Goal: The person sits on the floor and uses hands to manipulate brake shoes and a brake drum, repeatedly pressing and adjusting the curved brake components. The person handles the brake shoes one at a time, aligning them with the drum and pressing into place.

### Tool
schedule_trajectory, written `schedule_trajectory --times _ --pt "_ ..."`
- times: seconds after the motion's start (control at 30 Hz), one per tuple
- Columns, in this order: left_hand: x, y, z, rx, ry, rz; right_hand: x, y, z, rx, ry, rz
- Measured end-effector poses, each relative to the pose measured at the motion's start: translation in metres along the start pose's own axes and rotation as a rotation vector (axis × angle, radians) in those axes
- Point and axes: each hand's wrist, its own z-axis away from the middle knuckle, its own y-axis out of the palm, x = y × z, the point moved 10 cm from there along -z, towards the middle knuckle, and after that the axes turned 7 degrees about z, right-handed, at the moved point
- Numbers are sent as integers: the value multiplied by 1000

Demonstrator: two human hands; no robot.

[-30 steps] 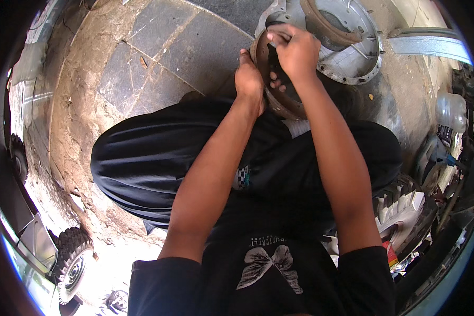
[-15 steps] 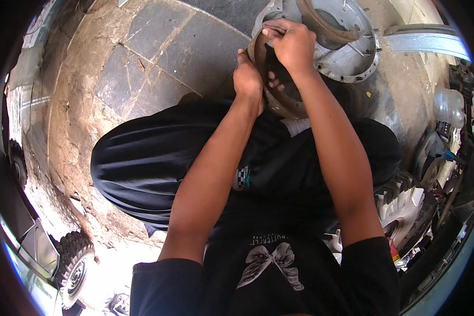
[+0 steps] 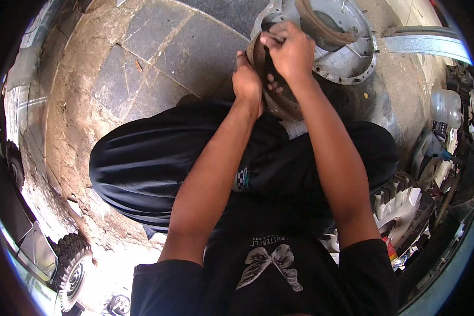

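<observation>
now, left hand (image 3: 247,82) clasping rusty ring (image 3: 286,107), right hand (image 3: 294,51) curled at rim, seemingly pinching dark piece (image 3: 274,37)

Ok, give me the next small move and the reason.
Perhaps ease the right hand a little along the inner side of the rusty ring: it is at the upper rim, while the left hand holds the ring, fingertips showing inside. What the right hand pinches is unclear.
</observation>
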Motion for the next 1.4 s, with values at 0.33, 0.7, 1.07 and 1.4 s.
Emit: schedule_trajectory --times 0.33,0.7,1.07,1.4 --pt "0 1 -4 23 16 -18 2 1 -2 51 45 -8" --pt "-3 1 -1 38 27 -23 3 -2 27 127 21 17" --pt "-5 -1 -3 7 57 -68 -10 1 30 90 282 -76" --pt "-4 0 2 13 33 -91 -13 4 32 153 512 -234"
